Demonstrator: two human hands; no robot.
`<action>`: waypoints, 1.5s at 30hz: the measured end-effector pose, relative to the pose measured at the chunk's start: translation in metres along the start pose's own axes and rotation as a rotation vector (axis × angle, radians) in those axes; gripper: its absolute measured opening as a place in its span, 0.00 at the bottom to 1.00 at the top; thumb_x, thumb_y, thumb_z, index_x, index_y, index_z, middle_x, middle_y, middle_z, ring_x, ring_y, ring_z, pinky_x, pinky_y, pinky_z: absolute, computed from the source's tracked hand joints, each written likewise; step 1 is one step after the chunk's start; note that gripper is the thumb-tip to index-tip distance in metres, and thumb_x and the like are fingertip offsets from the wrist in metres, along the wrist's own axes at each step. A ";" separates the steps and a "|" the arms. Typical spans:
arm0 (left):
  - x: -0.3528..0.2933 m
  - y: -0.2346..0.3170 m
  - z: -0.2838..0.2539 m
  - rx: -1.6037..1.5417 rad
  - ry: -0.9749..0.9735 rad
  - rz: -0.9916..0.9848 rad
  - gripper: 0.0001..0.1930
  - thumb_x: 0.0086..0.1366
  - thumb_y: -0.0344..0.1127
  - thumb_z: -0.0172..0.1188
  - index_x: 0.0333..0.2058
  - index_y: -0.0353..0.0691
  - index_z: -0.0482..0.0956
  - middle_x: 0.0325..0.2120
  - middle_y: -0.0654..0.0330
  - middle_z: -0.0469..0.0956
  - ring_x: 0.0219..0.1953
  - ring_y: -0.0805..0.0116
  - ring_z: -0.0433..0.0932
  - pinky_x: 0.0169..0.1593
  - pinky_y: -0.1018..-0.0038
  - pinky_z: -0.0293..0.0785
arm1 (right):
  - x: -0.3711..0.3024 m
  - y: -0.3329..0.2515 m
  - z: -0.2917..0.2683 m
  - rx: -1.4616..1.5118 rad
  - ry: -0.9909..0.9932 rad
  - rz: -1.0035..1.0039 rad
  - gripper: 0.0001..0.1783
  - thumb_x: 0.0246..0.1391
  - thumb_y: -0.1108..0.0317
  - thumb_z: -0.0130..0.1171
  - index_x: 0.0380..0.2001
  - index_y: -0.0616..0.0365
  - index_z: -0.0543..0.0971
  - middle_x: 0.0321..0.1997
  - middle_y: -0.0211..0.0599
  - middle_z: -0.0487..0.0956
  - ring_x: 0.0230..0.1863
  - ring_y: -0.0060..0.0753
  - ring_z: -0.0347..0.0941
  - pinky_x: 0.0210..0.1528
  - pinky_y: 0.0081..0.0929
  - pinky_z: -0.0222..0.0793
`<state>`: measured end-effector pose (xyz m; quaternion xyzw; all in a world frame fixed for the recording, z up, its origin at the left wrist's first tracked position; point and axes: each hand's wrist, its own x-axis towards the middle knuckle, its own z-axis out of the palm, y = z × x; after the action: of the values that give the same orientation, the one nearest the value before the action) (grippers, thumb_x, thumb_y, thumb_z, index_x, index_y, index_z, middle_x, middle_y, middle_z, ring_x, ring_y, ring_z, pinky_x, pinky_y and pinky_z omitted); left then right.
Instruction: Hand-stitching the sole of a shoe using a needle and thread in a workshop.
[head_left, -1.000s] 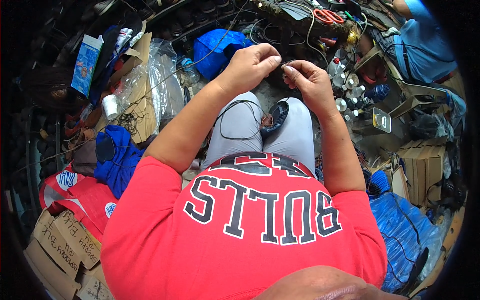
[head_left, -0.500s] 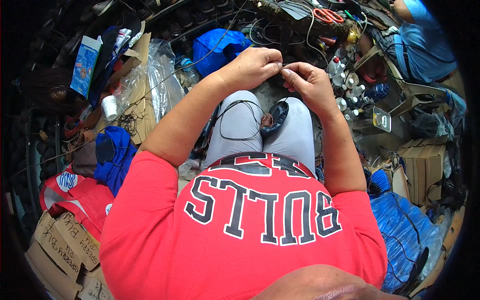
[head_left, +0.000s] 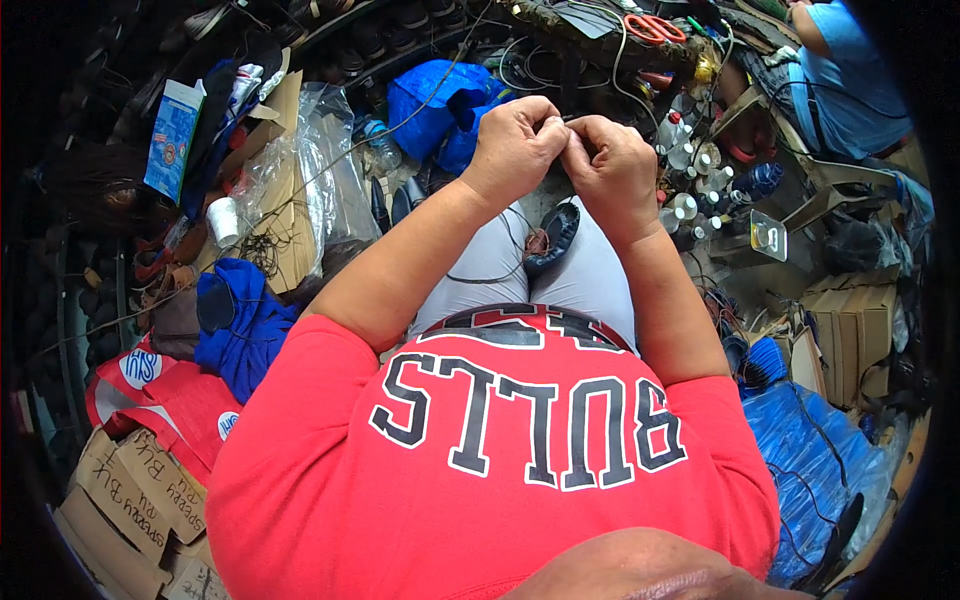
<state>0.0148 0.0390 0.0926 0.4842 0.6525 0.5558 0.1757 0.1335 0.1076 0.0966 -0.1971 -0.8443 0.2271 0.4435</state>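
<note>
Above my knees, my left hand [head_left: 515, 150] and my right hand [head_left: 615, 175] meet fingertip to fingertip. Both are closed in a pinch on what looks like a thin dark thread, mostly hidden by the fingers. A loose dark strand [head_left: 480, 281] lies across my grey-trousered lap under my left forearm. Between my thighs rests a dark, curved, padded piece [head_left: 553, 238], like part of a shoe, with tangled reddish-brown strands at its left side. Neither hand touches that piece.
Several small bottles [head_left: 712, 180] stand beyond my right hand, near orange-handled scissors [head_left: 655, 29]. A blue plastic bag [head_left: 425, 95] lies ahead; cardboard [head_left: 290, 235] and a white cup [head_left: 223, 221] are left. Another person in a blue shirt [head_left: 850, 90] sits at far right.
My hands have drawn closer, the right one turning its back upward. My left forearm has shifted right. Less of the dark strand's loop shows on my lap.
</note>
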 end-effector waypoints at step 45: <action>0.005 0.004 -0.031 -0.050 -0.223 -0.080 0.08 0.62 0.34 0.52 0.30 0.36 0.75 0.20 0.70 0.70 0.20 0.83 0.64 0.24 0.85 0.61 | 0.009 0.006 0.003 -0.119 0.093 -0.292 0.03 0.44 0.67 0.58 0.22 0.51 0.76 0.20 0.30 0.76 0.23 0.31 0.72 0.37 0.28 0.58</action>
<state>-0.0093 0.0255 0.1071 0.5119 0.6336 0.5073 0.2813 0.1265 0.1165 0.0980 -0.1086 -0.8545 0.1004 0.4979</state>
